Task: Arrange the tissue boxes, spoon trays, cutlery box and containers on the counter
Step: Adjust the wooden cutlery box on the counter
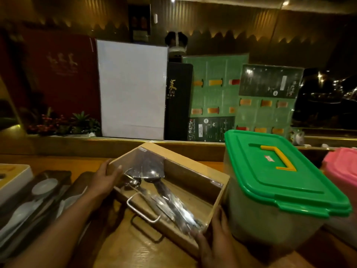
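A wooden cutlery box [193, 182] with a clear lid and a metal handle sits at an angle in the middle of the wooden counter [123, 246], with metal spoons inside. My left hand [105, 180] grips its far left corner. My right hand [214, 238] grips its near right corner. Right beside the box stands a clear container with a green lid [278, 171] and a yellow handle. A pink-lidded container [342, 167] is at the right edge. Dark spoon trays [38, 194] holding white spoons lie to the left.
A white box [11, 178] sits at the far left edge. Behind the counter's raised ledge stand a white board [133, 89], a dark menu [177, 101], green menu cards [216, 84], a red box [59, 74] and small plants [63, 122].
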Available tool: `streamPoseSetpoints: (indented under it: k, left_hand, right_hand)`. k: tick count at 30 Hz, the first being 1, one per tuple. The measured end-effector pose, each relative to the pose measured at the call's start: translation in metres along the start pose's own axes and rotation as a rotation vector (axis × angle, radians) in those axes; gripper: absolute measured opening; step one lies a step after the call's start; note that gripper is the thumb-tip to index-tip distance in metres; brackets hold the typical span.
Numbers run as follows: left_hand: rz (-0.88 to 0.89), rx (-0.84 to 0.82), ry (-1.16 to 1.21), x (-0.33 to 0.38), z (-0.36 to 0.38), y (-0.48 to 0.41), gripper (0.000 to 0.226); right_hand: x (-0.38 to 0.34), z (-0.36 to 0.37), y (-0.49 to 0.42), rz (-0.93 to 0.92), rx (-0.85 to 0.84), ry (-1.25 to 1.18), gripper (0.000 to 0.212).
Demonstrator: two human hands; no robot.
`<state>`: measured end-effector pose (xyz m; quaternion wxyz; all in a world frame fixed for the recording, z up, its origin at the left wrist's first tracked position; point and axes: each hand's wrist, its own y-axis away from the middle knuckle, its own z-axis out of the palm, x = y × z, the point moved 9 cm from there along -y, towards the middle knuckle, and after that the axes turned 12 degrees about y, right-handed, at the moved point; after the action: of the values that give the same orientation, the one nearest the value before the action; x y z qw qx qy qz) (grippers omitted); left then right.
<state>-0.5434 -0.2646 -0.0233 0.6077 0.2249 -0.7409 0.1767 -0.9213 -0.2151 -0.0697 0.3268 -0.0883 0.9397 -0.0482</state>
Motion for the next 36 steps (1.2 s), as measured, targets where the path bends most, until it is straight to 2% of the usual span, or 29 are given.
streamPoseSetpoints:
  k: [5, 10, 16, 20, 24, 28, 31, 33, 36]
  left_hand:
    - [0.045, 0.051, 0.066, -0.003, -0.002, 0.013, 0.050]
    - [0.019, 0.113, 0.032, -0.014, -0.007, 0.037, 0.050]
    - [0.043, 0.160, 0.078, -0.025, -0.008, 0.066, 0.040]
    - [0.031, 0.151, 0.096, -0.030, -0.008, 0.072, 0.051]
    - [0.029, 0.134, 0.139, -0.027, -0.005, 0.076, 0.057]
    - [0.061, 0.092, 0.135, -0.023, -0.001, 0.083, 0.063]
    - [0.105, 0.128, 0.056, -0.015, 0.002, 0.093, 0.071]
    - [0.181, 0.160, -0.035, -0.003, 0.006, 0.105, 0.073]
    - [0.296, 0.134, -0.132, 0.019, 0.031, 0.131, 0.075]
  right_hand:
    - [0.018, -0.012, -0.032, 0.083, 0.150, -0.124, 0.075]
    - [0.042, -0.006, -0.059, 0.268, 0.193, -0.304, 0.060]
    - [0.056, -0.003, -0.070, 0.388, 0.216, -0.336, 0.042]
    - [0.051, -0.005, -0.064, 0.417, 0.189, -0.311, 0.040]
    - [0.047, -0.006, -0.061, 0.413, 0.154, -0.328, 0.049]
    - [0.032, -0.011, -0.044, 0.372, 0.035, -0.380, 0.067]
    - [0.014, -0.030, -0.023, 0.243, -0.040, -0.320, 0.075]
    - [0.005, -0.051, -0.008, 0.142, -0.098, -0.290, 0.067]
    - [-0.008, -0.097, 0.015, -0.045, -0.069, -0.243, 0.033]
